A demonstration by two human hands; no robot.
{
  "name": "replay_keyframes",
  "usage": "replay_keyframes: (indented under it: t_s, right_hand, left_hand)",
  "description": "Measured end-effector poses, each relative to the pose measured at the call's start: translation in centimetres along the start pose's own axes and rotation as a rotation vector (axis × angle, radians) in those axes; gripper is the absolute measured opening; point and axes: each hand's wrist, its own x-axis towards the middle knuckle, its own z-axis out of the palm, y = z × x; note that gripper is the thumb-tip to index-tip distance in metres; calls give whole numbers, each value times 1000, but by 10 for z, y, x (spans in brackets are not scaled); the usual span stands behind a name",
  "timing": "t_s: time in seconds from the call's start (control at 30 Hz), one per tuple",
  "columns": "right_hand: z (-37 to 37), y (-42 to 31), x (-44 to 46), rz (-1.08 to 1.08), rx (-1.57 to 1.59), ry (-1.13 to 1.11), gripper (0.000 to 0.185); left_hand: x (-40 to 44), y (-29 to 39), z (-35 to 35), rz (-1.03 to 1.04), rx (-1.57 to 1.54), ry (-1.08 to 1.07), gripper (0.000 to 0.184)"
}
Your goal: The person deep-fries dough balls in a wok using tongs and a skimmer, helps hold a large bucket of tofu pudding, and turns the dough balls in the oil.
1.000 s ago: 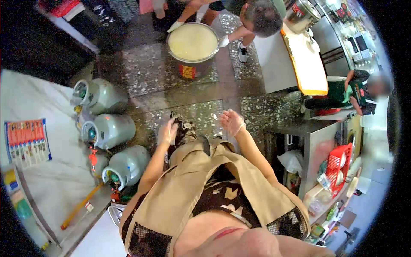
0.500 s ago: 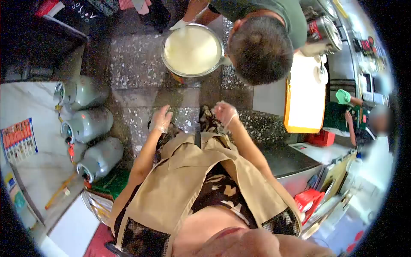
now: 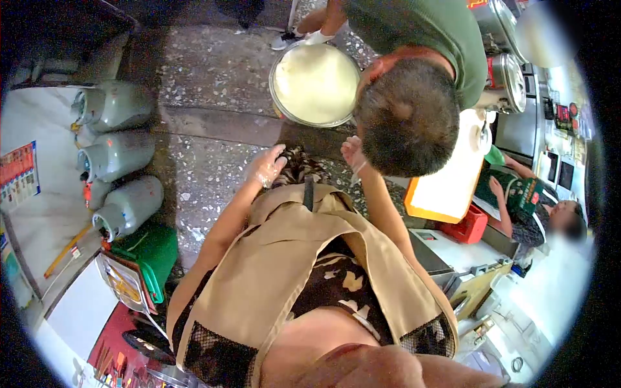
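My left hand [image 3: 266, 166], in a thin clear plastic glove, hangs in front of my tan apron [image 3: 259, 265] with fingers loosely bent and apart, holding nothing. My right hand [image 3: 353, 152], gloved the same way, has its fingers curled in and nothing visible in them; it is near the co-worker's head [image 3: 407, 116]. Beyond both hands is a large round metal pot [image 3: 277, 107] filled with a smooth, pale cream mass [image 3: 317, 84]. A co-worker in a green shirt bends over beside it, a white-gloved hand [image 3: 318, 37] at its far rim. Neither of my hands touches the pot.
Several grey gas cylinders [image 3: 119, 155] stand along the left wall, with a green bin [image 3: 152, 258] nearer me. On the right are a bright, orange-edged tray-like surface [image 3: 446, 174], a red box [image 3: 467, 226] and metal canisters [image 3: 508, 84]. Another person [image 3: 517, 200] is farther right. The floor is speckled stone.
The pot and the bending co-worker now appear farther right, and the co-worker's head is nearer my right hand. My view has shifted forward along the floor. My right hand's fingers are more curled.
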Motion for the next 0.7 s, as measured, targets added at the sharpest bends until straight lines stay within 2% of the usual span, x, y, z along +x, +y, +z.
replay_keyframes:
  t_s: [0.07,0.13,0.17,0.2,0.27,0.33,0.37,0.43,0.47,0.5,0.57,0.6,0.67,0.7]
  right_hand:
    - [-9,10,-2,-1,79,-19,14]
    - [-19,2,-14,231,-124,-181,18]
    - [-42,12,-7,155,-73,-158,25]
    - [-64,20,1,165,-67,-147,25]
    - [-93,28,20,0,-211,-48,31]
    - [-127,31,44,115,-259,-3,28]
    - [-138,36,49,-256,-724,-121,27]
    - [-149,21,57,39,-1,-153,26]
    - [-134,6,49,34,31,-148,26]
    - [-120,-4,40,31,-747,-165,29]
    - [-105,-23,9,79,-1317,-85,32]
    - [-109,-30,-1,115,-1108,-10,31]
    - [-153,-35,20,-274,-1784,-240,30]
    - [-166,-45,23,-215,-1809,-197,28]
  left_hand:
    - [23,8,-1,-4,26,-2,43]
    - [35,21,-2,-74,46,5,44]
    - [41,24,0,-44,-35,40,43]
    - [42,27,4,-17,-111,72,42]
    - [38,38,12,-12,-79,66,41]
    - [34,48,16,9,-28,65,40]
    - [28,53,19,13,2,47,40]
    - [18,57,31,-8,-10,-2,41]
    - [15,57,37,3,11,-25,41]
    - [13,60,44,-16,64,-39,40]
    - [7,61,62,-61,166,-79,39]
    - [-1,31,87,-143,163,-62,40]
    - [-4,24,122,-286,241,-110,41]
    - [-5,27,141,-316,227,-116,42]
